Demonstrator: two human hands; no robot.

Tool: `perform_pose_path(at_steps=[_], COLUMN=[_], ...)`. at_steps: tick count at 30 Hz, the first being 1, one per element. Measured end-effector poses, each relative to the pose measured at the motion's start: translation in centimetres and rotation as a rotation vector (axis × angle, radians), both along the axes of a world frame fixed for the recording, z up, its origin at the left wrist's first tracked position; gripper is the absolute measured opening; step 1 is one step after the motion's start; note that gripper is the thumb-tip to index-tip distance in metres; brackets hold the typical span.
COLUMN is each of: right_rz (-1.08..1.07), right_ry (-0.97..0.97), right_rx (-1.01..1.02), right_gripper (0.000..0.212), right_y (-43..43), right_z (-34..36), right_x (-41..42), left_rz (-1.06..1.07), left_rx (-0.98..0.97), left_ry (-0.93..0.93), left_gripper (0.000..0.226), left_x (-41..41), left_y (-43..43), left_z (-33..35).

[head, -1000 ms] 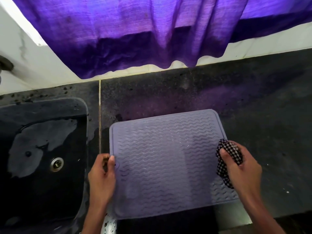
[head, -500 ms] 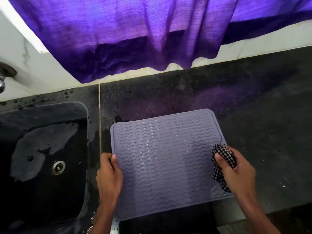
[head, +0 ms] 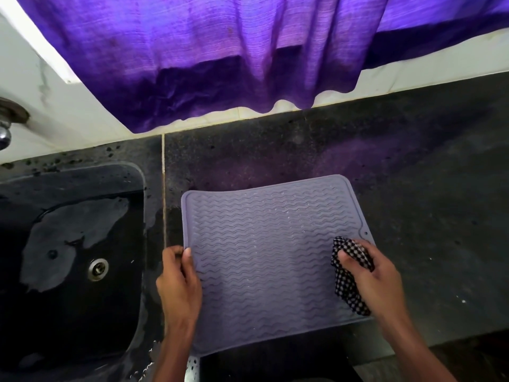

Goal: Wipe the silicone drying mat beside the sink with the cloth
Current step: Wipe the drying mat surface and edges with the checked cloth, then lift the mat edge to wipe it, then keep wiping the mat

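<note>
The silicone drying mat point(head: 264, 260), grey-lilac with wavy ridges running left to right, lies flat on the dark bench point(head: 427, 188) just right of the sink point(head: 139, 188); its near edge reaches the bench's front and seems to hang a little past it. At the mat's right border, in the nearer half, the black-and-white checked cloth point(head: 348, 288) sits bunched under the right hand point(head: 377, 279), whose fingers and thumb are curled round it and press it down onto the mat. Nearly all the ridged surface therefore lies to the left of that hand, so a stroke along the ridges toward the sink side looks like the natural move. There the left hand point(head: 179, 282) pinches the mat's left edge, thumb on top, probably to stop it sliding. A purple curtain point(head: 220, 64) hangs over the back wall.
</note>
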State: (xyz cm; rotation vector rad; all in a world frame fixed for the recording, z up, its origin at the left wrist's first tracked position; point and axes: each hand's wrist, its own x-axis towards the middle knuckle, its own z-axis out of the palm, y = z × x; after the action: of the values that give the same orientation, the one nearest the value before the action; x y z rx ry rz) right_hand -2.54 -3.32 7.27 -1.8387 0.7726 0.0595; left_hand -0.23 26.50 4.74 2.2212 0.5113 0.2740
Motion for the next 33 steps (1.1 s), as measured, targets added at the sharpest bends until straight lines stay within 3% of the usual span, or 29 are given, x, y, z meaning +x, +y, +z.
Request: perform_pose_path(at_steps=[4,7,12,16,18,21,24,27,29,33], right_rz=[0.189,0.377,0.747,0.944,0.923,0.682,0.342,0.140,0.156,0.422], right_ry=[0.013,-0.097,-0.424,-0.414,-0.364,-0.344,-0.276,-0.207,-0.271,-0.441], right_rx=[-0.147,-0.229,-0.423,-0.685,-0.707,-0.562,-0.207,0.238,0.395,0.518], right_gripper=[0.049,0.064,0.052,0.052,0.052,0.049,0.047,0.068,0.071,0.041], right_y=[1.9,5.9,16.2,20.9,20.2,16.5,10.6,5.4,3.2,1.5], right_z=[-0.1,-0.6,-1.7,-2.4,-3.4,-4.1,-2.4,2.4,6.4,13.3], right_x=[0.5,1.9,7.3,11.0,11.8,11.9,11.7,11.6,12.1,15.0], left_rz=[0.006,-0.008,0.006,-0.004,-0.002,-0.003,-0.015,-0.076,-0.149,-0.322], left_rx=[0.078,0.138,0.133,0.131,0.122,0.097,0.063,0.052,0.035,0.012], left_ry=[0.110,0.142,0.088,0.071,0.089,0.088,0.031,-0.067,-0.161,-0.306], left_gripper=[0.022,0.025,0.017,0.013,0.014,0.013,0.011,0.007,0.008,0.017], left_x=[0.0,0.0,0.0,-0.1,-0.1,0.0,0.1,0.6,1.2,2.4], left_y=[1.7,1.8,1.5,1.6,1.6,1.4,0.6,-0.7,-1.8,-3.9], left_z=[-2.3,-2.8,-2.5,-2.5,-2.7,-2.3,-0.6,2.9,5.8,11.3])
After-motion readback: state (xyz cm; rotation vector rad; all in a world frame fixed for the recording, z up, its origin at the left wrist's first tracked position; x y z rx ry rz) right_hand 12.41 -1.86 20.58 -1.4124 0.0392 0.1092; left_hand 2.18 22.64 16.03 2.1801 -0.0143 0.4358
